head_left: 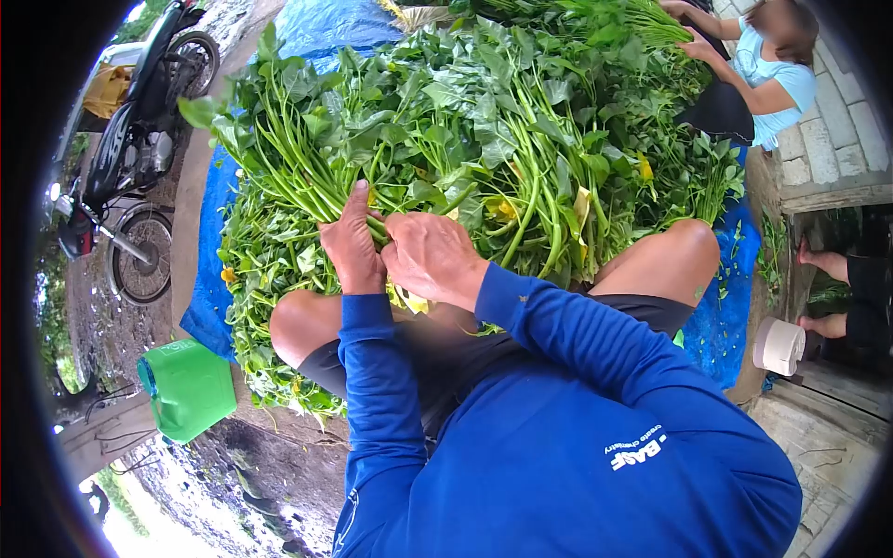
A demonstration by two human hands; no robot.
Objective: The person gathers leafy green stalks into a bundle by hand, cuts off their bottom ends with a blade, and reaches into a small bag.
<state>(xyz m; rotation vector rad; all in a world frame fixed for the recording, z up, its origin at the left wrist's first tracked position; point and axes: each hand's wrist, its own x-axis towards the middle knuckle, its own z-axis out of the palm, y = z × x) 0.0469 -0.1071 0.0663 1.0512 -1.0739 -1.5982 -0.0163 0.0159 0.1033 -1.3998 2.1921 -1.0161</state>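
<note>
My left hand (353, 246) is closed around the lower stems of a bunch of leafy greens (298, 172) that looks like water spinach. The bunch leans up and to the left, leaves pointing away from me. My right hand (430, 256) touches the left one at the cut stem ends, its fingers curled in; what they pinch is hidden. Around and beyond both hands spreads a large heap of the same greens (446, 102). Thick loose stems (539, 186) lie right of my hands, with a few yellow leaves (503, 208) among them.
A blue tarp (212, 270) lies under the heap. A green plastic container (191, 389) stands at the left, near a parked motorcycle (130, 158). At the upper right another person (777, 79) holds a bunch of greens (656, 23). Someone's bare feet (823, 325) show at the far right.
</note>
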